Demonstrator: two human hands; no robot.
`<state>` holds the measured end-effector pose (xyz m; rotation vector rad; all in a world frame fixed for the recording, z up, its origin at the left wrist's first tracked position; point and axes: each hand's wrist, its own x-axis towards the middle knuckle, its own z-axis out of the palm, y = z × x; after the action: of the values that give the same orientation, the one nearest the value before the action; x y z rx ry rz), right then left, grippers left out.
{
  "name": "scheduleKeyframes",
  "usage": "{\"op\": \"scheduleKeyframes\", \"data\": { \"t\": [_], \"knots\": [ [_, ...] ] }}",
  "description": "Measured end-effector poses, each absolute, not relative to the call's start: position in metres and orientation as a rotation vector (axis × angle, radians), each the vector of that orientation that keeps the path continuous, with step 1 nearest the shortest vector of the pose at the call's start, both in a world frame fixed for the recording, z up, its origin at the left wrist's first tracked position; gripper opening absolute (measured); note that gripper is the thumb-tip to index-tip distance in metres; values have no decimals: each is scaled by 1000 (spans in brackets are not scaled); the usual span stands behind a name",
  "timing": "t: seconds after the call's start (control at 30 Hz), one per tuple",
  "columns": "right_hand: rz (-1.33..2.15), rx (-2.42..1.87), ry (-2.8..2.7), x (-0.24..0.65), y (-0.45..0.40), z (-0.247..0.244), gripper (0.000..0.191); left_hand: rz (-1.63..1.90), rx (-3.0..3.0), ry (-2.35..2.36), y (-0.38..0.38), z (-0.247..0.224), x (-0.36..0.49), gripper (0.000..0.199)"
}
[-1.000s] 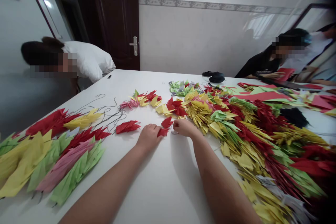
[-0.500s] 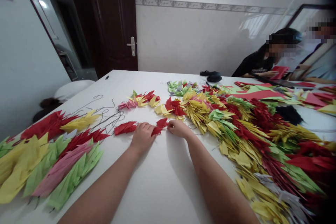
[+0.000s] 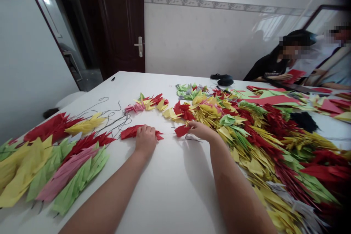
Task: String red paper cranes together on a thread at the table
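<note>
Two hands, head view | left hand (image 3: 145, 139) cupped narrowly over red folded-paper strip (image 3: 130, 132), mid-tabletop (image 3: 164, 190) | right hand (image 3: 199, 130) pinching red paper unit (image 3: 181, 130), black thread (image 3: 193, 139) just beside | paper likely light, soft: hold by folds

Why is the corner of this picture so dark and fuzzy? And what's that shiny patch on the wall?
In the head view, the top right corner fades to black, the paper pieces along the right edge turn blurry, and the wall shows bright glare, perhaps reflected window light.
</note>
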<state>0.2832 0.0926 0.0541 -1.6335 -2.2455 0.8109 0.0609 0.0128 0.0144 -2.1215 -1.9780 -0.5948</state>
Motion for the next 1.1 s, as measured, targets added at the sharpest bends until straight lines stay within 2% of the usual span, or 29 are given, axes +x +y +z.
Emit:
{"op": "scheduleKeyframes", "data": {
  "t": [0.2, 0.3, 0.33, 0.53, 0.63, 0.77, 0.87, 1.0, 1.1],
  "knots": [
    [1085, -1420, -2194, 271, 83, 62, 10, -862, -2239, -1805, 8, 8, 81, 51],
    [1250, -1256, -2160, 258, 74, 67, 11, -901, -2403, -1746, 7, 5, 91, 75],
    [1307, -1201, -2150, 254, 72, 68, 11, -898, -2439, -1748, 7, 5, 92, 77],
    [1392, -1173, -2081, 247, 69, 68, 9, -838, -2497, -1763, 9, 9, 86, 39],
    [1483, -1189, -1933, 257, 74, 68, 11, -847, -2431, -1792, 8, 10, 82, 38],
    [1661, -1098, -1705, 281, 79, 69, 28, -818, -2363, -1856, 8, 9, 79, 38],
    [1672, -1132, -1660, 300, 80, 70, 38, -757, -2380, -1874, 9, 7, 79, 40],
    [1555, -1259, -1890, 323, 82, 66, 35, -708, -2399, -1856, 9, 8, 80, 41],
    [1423, -1511, -2093, 333, 86, 67, 27, -685, -2413, -1847, 9, 10, 81, 42]
  ]
}}
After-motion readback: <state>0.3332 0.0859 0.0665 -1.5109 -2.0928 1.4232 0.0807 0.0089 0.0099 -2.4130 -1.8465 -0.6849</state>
